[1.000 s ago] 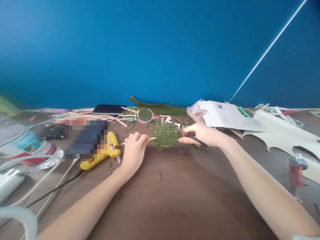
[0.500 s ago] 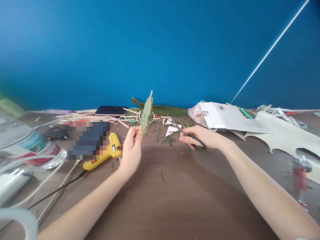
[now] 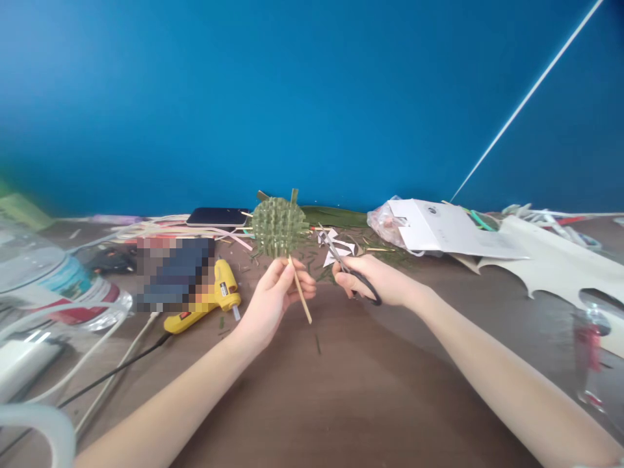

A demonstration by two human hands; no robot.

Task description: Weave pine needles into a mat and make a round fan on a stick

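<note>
Brown wood table (image 3: pixel 341 403) w/ leaf scraps (image 3: pixel 385 255); blue wall (image 3: pixel 312 97) behind.

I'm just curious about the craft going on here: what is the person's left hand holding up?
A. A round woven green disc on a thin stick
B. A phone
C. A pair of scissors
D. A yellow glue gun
A: the left hand pinches a thin stick topped by a round woven green disc, while the scissors are in the right hand and the glue gun lies on the table.
</note>
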